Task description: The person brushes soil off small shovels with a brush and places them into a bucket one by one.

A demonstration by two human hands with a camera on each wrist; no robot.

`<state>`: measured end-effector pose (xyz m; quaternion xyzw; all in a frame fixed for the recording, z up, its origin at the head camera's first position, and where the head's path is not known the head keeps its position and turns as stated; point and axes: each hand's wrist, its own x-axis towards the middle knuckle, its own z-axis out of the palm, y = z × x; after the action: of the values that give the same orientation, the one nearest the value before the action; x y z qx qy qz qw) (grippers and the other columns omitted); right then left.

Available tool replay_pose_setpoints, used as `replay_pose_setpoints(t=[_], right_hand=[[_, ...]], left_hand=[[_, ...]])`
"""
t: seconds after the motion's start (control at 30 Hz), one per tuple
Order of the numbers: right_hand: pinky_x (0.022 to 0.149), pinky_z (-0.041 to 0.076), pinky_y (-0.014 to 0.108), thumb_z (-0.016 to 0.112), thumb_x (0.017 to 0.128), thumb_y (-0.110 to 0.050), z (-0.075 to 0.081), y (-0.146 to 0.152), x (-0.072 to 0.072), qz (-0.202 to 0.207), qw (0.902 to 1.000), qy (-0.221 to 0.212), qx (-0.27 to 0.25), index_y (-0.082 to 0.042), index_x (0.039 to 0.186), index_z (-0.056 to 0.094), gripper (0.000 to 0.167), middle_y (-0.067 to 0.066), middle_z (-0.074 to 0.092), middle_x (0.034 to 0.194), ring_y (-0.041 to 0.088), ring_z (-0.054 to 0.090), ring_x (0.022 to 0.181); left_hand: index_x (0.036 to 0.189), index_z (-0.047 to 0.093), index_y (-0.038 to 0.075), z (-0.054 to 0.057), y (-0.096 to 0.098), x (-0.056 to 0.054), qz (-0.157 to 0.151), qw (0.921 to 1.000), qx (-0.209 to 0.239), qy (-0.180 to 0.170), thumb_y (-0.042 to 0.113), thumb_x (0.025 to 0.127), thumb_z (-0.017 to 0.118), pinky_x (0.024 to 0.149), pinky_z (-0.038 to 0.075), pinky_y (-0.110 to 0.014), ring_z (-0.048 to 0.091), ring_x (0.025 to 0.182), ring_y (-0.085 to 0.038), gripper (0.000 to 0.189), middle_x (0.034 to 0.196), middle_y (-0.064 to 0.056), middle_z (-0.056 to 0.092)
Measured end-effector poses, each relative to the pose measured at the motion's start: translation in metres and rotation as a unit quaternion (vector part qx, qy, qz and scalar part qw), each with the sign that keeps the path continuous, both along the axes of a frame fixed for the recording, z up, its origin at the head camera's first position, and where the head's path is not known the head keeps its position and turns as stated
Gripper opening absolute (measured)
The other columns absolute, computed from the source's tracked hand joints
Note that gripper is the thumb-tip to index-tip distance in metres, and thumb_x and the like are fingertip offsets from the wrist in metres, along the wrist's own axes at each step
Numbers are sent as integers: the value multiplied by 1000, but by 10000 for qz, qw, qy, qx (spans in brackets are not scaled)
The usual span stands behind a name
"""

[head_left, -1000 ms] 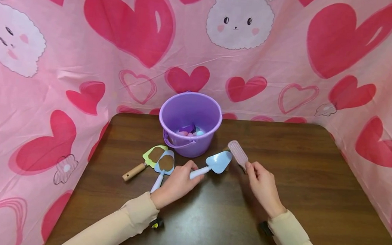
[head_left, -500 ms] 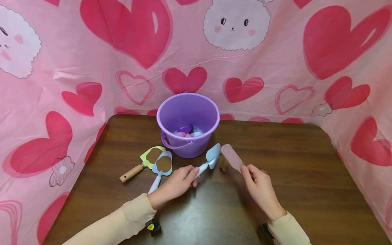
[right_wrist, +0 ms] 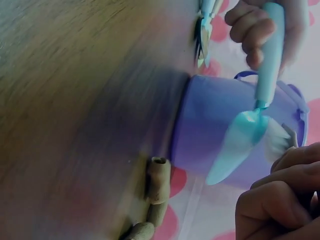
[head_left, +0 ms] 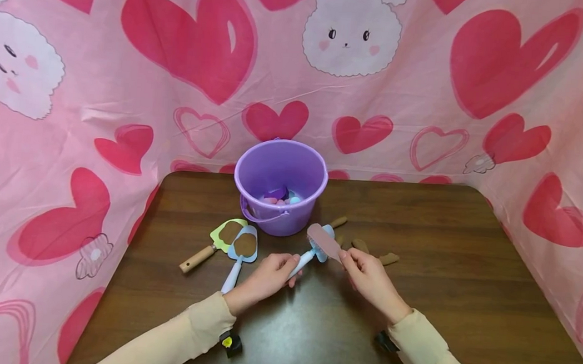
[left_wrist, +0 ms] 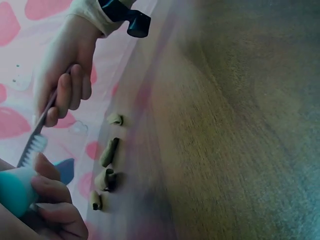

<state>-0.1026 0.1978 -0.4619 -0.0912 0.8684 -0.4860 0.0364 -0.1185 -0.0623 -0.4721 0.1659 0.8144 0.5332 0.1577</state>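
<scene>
My left hand grips the pale handle of a small light-blue hand trowel, its blade tilted up off the table. A pink brush with white bristles is in my right hand, pinched by its end. Bristles face the trowel blade, and the brush head covers much of it in the head view. Whether they touch I cannot tell for sure. Several brown rolled pieces lie on the table just beyond, partly hidden by the tools and right hand in the head view.
Behind the hands stands a purple bucket with small pink, purple and pale-blue things inside. To its left lie a green trowel with a wooden handle and a blue trowel, both brown at the blade's centre. A pink heart-patterned cloth surrounds the table.
The trowel has turned from blade face up to tilted. My right hand has brought the brush leftward over the blade, uncovering more brown pieces on the right.
</scene>
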Motion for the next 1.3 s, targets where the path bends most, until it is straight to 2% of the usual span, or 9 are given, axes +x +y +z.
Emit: replay_pose_setpoints(t=[0.2, 0.33, 0.57, 0.63, 0.87, 0.97, 1.07, 1.23, 1.3], right_hand=[[50, 37, 28, 53, 110, -28, -6, 8, -7, -436, 9990, 41, 120, -1, 84, 59, 38, -2, 48, 55, 12, 44, 49], [50, 36, 27, 53, 110, -28, -9, 11, -9, -668, 9977, 29, 137, -1, 85, 59, 38, -2, 49, 56, 13, 44, 50], [48, 39, 28, 55, 109, -28, -8, 4, -2, 1, 9998, 154, -115, -4, 86, 60, 34, -3, 48, 56, 11, 45, 50], [50, 40, 28, 56, 109, -28, -8, 4, -1, 34, 9997, 229, -63, -5, 86, 61, 34, -4, 49, 56, 11, 45, 51], [50, 38, 28, 51, 111, -31, -9, 14, -11, -655, 9977, 106, 117, -1, 86, 60, 39, -2, 49, 57, 13, 45, 50], [50, 38, 28, 51, 111, -31, -9, 15, -12, -787, 9968, 69, 122, -1, 87, 60, 39, -1, 49, 59, 13, 44, 51], [50, 38, 27, 53, 110, -29, -8, 13, -9, -524, 9985, 172, 33, -2, 87, 60, 37, -2, 48, 59, 12, 44, 52], [49, 40, 27, 56, 109, -25, -9, 7, -2, 354, 9980, 527, -53, -8, 83, 60, 31, -9, 46, 59, 7, 45, 52], [49, 41, 27, 57, 109, -24, -9, 6, 0, 465, 9974, 540, -66, -10, 84, 61, 29, -10, 46, 59, 7, 45, 52]], left_hand=[[92, 70, -2, -1, 0, 1, 4, 9997, 227, -91, 27, 112, 47, 53, 33, -22, 40, 50, -3, 42, 62, -3, 61], [92, 70, -3, -1, -1, 2, 28, 9996, 267, -132, 25, 112, 47, 54, 33, -21, 41, 51, -3, 42, 62, -1, 61], [94, 69, -7, -2, -1, 3, -88, 9986, 490, -200, 21, 112, 45, 53, 33, -20, 41, 51, -5, 41, 61, -2, 60], [93, 69, -8, -2, 0, 3, -65, 9981, 580, -193, 19, 112, 46, 52, 33, -20, 41, 51, -5, 40, 61, -2, 59], [90, 70, -9, -3, -3, 3, 135, 9960, 855, -218, 21, 111, 47, 47, 33, -20, 41, 47, -5, 43, 57, 3, 57], [90, 70, -9, -2, -3, 3, 183, 9954, 891, -294, 21, 111, 47, 46, 32, -20, 41, 47, -5, 43, 56, 3, 57], [91, 71, -10, -1, -2, 2, 278, 9936, 964, -523, 21, 111, 46, 47, 33, -20, 43, 48, -6, 44, 57, 2, 57], [91, 69, -11, 2, 1, 1, 481, 9840, 1331, -1083, 23, 112, 42, 50, 37, -19, 50, 54, -6, 49, 61, 2, 59], [92, 69, -11, 3, 1, 1, 523, 9806, 1448, -1215, 24, 112, 41, 50, 39, -19, 51, 55, -5, 50, 62, 2, 59]])
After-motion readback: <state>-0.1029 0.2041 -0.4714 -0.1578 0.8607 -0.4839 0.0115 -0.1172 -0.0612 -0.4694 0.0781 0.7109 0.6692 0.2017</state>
